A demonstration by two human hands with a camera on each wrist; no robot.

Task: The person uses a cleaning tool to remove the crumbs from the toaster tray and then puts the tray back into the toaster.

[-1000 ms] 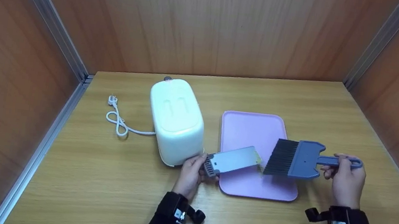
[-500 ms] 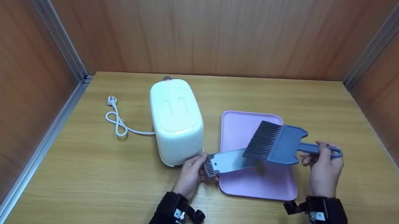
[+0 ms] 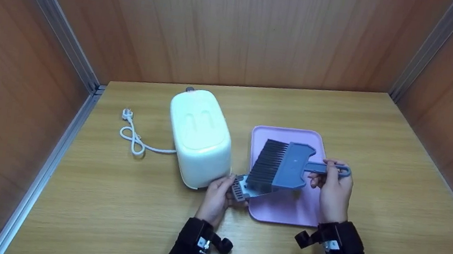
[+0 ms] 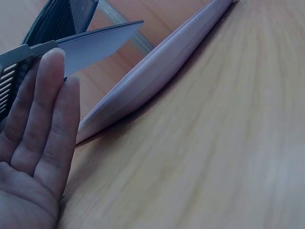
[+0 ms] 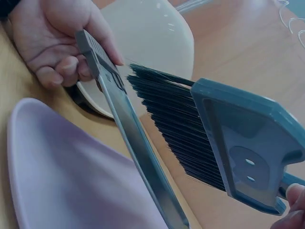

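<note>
My left hand [image 3: 215, 197] pinches the grey slotted end of a flat metal crumb tray [image 3: 240, 189], its thumb on top and other fingers beneath. The crumb tray reaches out over a pink-purple plastic tray [image 3: 285, 211]. With my right hand [image 3: 334, 198] I grip the handle of a wide blue brush [image 3: 293, 166]. Its dark bristles overlap the crumb tray close to the slotted end in the head view. In the right wrist view the bristles [image 5: 174, 129] stand just beside the crumb tray [image 5: 136, 138]. A few crumbs show on the plastic tray, partly behind the brush.
A white rounded toaster-like appliance [image 3: 201, 137] stands directly left of the crumb tray, near my left fingers. Its white cord and plug [image 3: 133, 134] lie to its left on the wooden table [image 3: 110, 208]. Wooden panels [image 3: 256, 30] enclose the back and sides.
My right hand has moved left with the brush, whose bristles pass from the crumb tray's far end to near its slotted end. My left hand stays in place.
</note>
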